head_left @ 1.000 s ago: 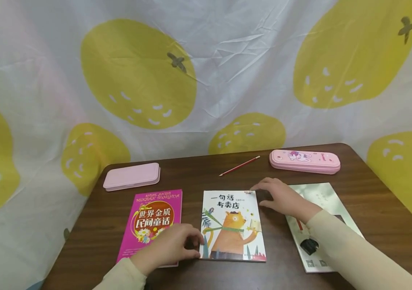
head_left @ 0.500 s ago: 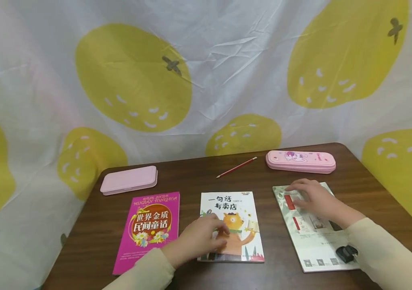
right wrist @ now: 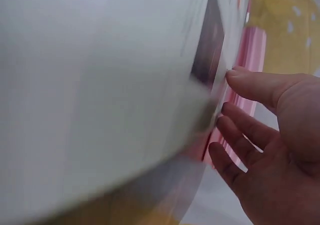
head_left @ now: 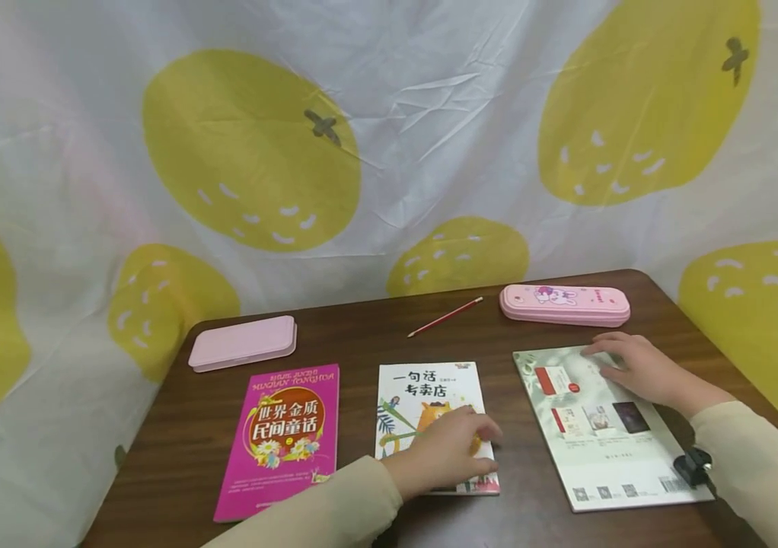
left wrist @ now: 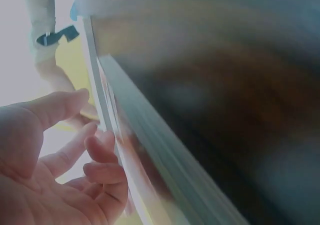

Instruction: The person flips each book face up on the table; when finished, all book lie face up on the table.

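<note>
Both hands have shifted toward the person's right since a second ago: the left hand [head_left: 445, 450], which then rested at the seam between the pink book and the bear book, now lies on the lower right part of the bear picture book [head_left: 430, 396], and the right hand [head_left: 636, 367] has left that book's top corner for the pale green book [head_left: 601, 426]. Left fingers lie loosely together, slightly bent, flat on the glossy cover with fingertips pointing right toward the book's outer edge; the left wrist view shows them relaxed beside the thin stack of page edges, gripping nothing. Right fingers are extended and a little spread, pressing the upper right part of the pale green cover, its far edge just beyond the fingertips. That book lies face down, barcode and small printed squares showing, long axis running away from the person with a slight tilt to the left; the right hand is plainly the nearer one. Further out, a magenta book [head_left: 282, 438] lies flat at the left, all three thin, smooth paperbacks on a dark wood-grain table [head_left: 361, 339]. Beyond lie a red pencil [head_left: 445, 317], a rounded pink pencil case [head_left: 564, 304] and a plain pink case [head_left: 242, 342].
</note>
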`<state>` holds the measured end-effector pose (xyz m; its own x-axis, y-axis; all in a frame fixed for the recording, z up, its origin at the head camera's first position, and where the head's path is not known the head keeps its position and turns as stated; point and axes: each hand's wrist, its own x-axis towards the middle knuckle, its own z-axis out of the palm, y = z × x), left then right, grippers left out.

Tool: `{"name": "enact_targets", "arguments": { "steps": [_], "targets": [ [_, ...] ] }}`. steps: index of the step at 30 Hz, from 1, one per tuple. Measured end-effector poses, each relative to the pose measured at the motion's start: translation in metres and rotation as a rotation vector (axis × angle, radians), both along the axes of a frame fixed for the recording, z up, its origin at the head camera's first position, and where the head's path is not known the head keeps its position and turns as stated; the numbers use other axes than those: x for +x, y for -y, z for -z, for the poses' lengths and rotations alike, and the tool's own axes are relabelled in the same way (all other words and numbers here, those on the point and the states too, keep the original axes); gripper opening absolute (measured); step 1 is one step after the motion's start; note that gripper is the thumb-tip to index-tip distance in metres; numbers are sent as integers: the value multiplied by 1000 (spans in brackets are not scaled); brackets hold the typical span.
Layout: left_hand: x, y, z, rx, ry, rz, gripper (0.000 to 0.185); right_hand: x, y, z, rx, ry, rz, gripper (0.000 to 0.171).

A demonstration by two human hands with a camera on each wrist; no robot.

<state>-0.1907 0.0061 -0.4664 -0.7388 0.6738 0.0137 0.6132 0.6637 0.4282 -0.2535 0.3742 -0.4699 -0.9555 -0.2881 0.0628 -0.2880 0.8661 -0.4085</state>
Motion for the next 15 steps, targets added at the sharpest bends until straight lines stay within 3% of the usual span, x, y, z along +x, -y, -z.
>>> {"name": "enact_targets", "arguments": {
  "steps": [3, 12, 15],
  "targets": [
    [4, -13, 0, 5, 23, 6, 38, -2, -11, 2, 4, -17, -10, 34],
    [19, -50, 0, -62, -25, -58, 43, -7, -31, 6, -11, -9, -28, 34],
    [23, -58, 0, -75, -32, -49, 44, -9, -32, 6, -9, -11, -36, 34]
  ]
}}
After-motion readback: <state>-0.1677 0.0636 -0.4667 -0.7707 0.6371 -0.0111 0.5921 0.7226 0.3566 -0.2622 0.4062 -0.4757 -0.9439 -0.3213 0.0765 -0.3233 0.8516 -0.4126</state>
